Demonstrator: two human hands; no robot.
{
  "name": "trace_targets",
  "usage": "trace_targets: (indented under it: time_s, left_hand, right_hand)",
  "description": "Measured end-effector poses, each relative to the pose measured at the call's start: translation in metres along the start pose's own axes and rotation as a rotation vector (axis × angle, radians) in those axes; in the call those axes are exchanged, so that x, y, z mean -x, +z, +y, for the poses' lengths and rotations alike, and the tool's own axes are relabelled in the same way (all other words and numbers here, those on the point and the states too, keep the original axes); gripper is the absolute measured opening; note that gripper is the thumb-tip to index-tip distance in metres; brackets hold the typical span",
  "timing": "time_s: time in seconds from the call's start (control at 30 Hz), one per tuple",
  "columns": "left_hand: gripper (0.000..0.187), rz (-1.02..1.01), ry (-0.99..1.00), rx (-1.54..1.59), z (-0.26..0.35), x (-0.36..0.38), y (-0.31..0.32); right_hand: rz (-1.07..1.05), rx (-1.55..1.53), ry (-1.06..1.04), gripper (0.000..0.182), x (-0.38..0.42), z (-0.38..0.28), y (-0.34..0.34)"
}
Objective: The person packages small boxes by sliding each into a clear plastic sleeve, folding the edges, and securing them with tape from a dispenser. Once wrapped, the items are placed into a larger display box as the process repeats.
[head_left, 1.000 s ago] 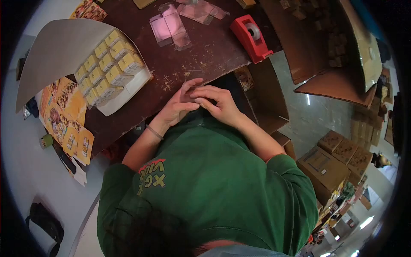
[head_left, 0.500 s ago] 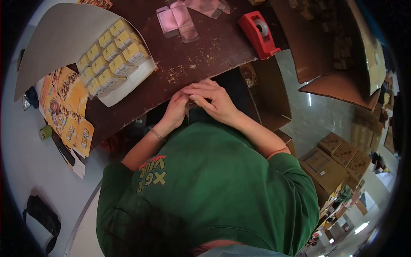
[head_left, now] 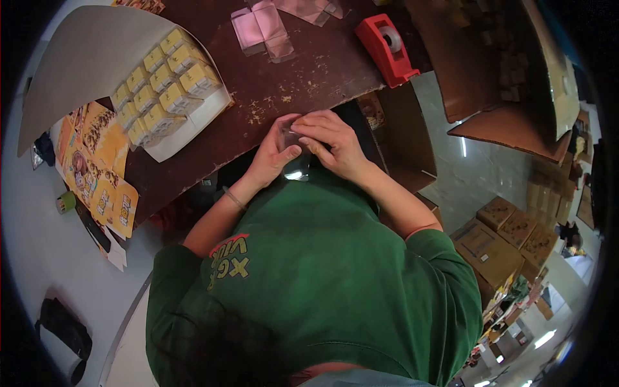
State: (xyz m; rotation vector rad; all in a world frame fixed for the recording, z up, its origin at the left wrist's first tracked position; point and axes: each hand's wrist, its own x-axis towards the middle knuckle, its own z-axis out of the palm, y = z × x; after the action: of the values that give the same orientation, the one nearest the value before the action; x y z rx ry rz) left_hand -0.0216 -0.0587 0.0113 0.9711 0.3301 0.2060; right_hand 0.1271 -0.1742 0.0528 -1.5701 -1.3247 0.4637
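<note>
Between my two hands, close to my chest at the table's front edge, is a small clear plastic box (head_left: 296,161). My left hand (head_left: 274,155) wraps round its left side, the thumb across its face. My right hand (head_left: 334,142) grips its upper right part with bent fingers. The lower end of the box shows below the hands; its top is partly hidden by fingers. Pink-tinted clear flat pieces (head_left: 263,29) lie farther back on the dark table (head_left: 303,80). Small yellow-topped boxes (head_left: 161,77) stand in rows in a white open carton (head_left: 209,109) at the left.
A red tape dispenser (head_left: 390,55) sits near the table's right edge. Open cardboard boxes (head_left: 412,129) stand to the right, with stacked closed cartons (head_left: 487,248) lower right. Orange printed cardboard (head_left: 97,174) and a green roll (head_left: 66,202) are at the left.
The clear box has come into view between my hands. My left thumb and fingers have spread apart round it, and my right hand has shifted slightly right.
</note>
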Motion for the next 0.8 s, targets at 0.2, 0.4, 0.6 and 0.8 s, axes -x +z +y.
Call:
trace_targets:
  time_s: [0.2, 0.4, 0.6, 0.8]
  left_hand:
    - [0.090, -0.059, -0.066, 0.001, 0.033, -0.014, -0.002]
    - [0.098, -0.091, -0.040, -0.208, 0.045, -0.023, -0.011]
    - [0.108, -0.064, 0.009, -0.014, 0.066, -0.034, 0.007]
    - [0.111, -0.047, 0.042, -0.038, 0.069, -0.047, 0.005]
  right_hand:
    - [0.003, 0.032, -0.081, 0.024, -0.023, -0.008, -0.017]
    - [-0.028, -0.046, -0.056, 0.024, -0.037, -0.007, -0.014]
    - [0.225, -0.135, 0.029, 0.022, -0.050, -0.017, -0.011]
    - [0.142, 0.023, -0.105, 0.028, -0.056, 0.002, -0.022]
